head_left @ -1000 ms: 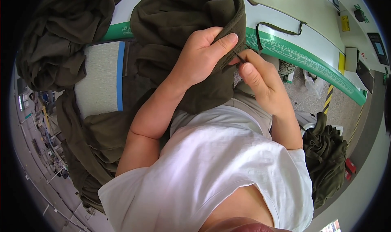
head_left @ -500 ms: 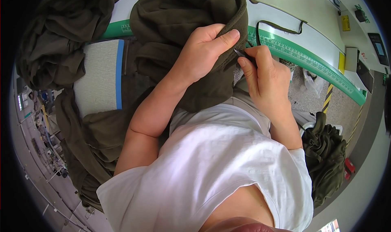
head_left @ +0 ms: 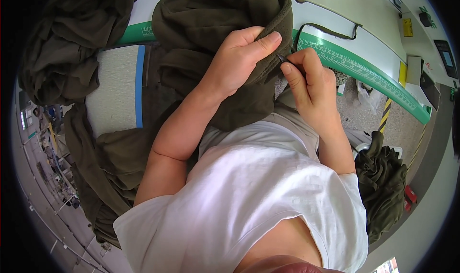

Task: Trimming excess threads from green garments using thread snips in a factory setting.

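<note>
A dark olive fabric garment (head_left: 206,17) is bunched over the table edge in front of me. My left hand (head_left: 235,60) pinches its thick seamed edge between thumb and fingers. Just right of that edge, my right hand (head_left: 314,86) is closed on a small dark pointed tool (head_left: 281,58) that looks like thread snips. Its tip points at the seam, close to my left thumb; the fingers hide most of it. A black cord (head_left: 330,30) lies on the table and runs down toward my right hand.
A green measuring strip (head_left: 359,69) lines the white table's front edge. Beyond it stands a pale machine bed (head_left: 345,9). More olive fabric (head_left: 72,38) is heaped at left beside a grey board with blue edging (head_left: 115,88). At right, an olive pile (head_left: 381,191) sits in a white container.
My right hand has shifted slightly left and up, with the pointed tool's tip staying close to the seam. My left hand keeps its grip on the fabric.
</note>
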`<state>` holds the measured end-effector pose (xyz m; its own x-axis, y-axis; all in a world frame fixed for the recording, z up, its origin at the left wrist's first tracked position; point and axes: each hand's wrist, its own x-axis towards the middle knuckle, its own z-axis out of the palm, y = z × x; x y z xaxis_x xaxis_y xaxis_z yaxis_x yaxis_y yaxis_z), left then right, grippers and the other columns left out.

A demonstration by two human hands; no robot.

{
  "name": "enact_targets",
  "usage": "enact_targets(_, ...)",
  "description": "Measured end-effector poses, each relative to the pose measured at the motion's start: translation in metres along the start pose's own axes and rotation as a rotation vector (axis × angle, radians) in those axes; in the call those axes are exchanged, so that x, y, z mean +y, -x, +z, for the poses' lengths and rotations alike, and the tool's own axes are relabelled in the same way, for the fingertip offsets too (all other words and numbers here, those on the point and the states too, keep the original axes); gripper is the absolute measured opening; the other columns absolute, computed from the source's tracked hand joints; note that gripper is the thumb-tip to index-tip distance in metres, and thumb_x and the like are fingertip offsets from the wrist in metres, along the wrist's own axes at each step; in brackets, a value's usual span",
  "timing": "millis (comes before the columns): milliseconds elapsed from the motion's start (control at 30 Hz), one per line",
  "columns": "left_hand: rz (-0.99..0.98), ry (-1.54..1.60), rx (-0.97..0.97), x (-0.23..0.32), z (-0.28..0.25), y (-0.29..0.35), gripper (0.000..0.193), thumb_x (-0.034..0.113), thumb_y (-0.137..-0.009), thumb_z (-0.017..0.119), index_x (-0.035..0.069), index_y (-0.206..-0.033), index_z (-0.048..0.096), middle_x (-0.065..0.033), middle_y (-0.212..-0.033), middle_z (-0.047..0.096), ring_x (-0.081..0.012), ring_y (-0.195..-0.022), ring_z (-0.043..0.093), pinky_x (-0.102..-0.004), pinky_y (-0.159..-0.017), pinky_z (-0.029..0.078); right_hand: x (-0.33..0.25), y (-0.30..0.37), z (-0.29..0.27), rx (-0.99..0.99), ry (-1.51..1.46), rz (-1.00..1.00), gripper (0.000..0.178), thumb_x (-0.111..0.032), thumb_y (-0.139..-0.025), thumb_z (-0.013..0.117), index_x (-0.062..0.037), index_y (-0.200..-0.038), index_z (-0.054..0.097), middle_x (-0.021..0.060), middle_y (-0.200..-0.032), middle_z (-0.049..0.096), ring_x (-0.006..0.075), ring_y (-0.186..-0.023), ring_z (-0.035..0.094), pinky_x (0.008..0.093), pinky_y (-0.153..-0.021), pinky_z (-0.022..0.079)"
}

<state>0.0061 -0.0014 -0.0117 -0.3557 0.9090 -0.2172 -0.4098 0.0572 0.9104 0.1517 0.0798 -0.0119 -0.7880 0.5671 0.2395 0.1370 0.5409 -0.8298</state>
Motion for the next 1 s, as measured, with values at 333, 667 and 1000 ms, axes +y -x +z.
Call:
enact_targets(333, -0.009, -0.012, 0.005, -0.004, -0.002, 0.0, 0.032, 0.022, -0.096, 0.052, 0.01, -0.067, 0.049, 0.0117, -0.066, 0.04, 0.0018, -0.062, 0.031, -0.0183, -0.052, 0.027, -0.007, -0.002, -0.011, -0.037, -0.155, -0.059, 0.012, -0.006, -0.085, 0.063, -0.0019, -0.086, 0.052, 0.003, -0.063, 0.051, 0.0123, -0.054, 0.043, 0.024, -0.05, 0.036)
enact_targets(667, 0.12, -0.198, -0.016, -0.013, -0.001, 0.002, 0.034, 0.022, -0.097, 0.051, 0.008, -0.067, 0.044, 0.0115, -0.063, 0.034, 0.0007, -0.059, 0.028, -0.0198, -0.05, 0.026, 0.018, -0.017, 0.001, 0.224, 0.079, -0.317, 0.008, -0.005, -0.086, 0.061, -0.0032, -0.09, 0.055, 0.001, -0.077, 0.052, 0.0045, -0.06, 0.043, 0.0189, -0.051, 0.03)
enact_targets(1000, 0.115, -0.219, 0.033, -0.009, 0.001, 0.008, 0.034, 0.022, -0.097, 0.051, 0.007, -0.067, 0.044, 0.0109, -0.061, 0.035, 0.0005, -0.057, 0.028, -0.0203, -0.048, 0.025, 0.016, -0.018, -0.008, 0.188, -0.446, 0.161, 0.009, -0.011, -0.094, 0.053, -0.0025, -0.096, 0.053, -0.0018, -0.076, 0.051, 0.0035, -0.06, 0.039, 0.0179, -0.054, 0.032)
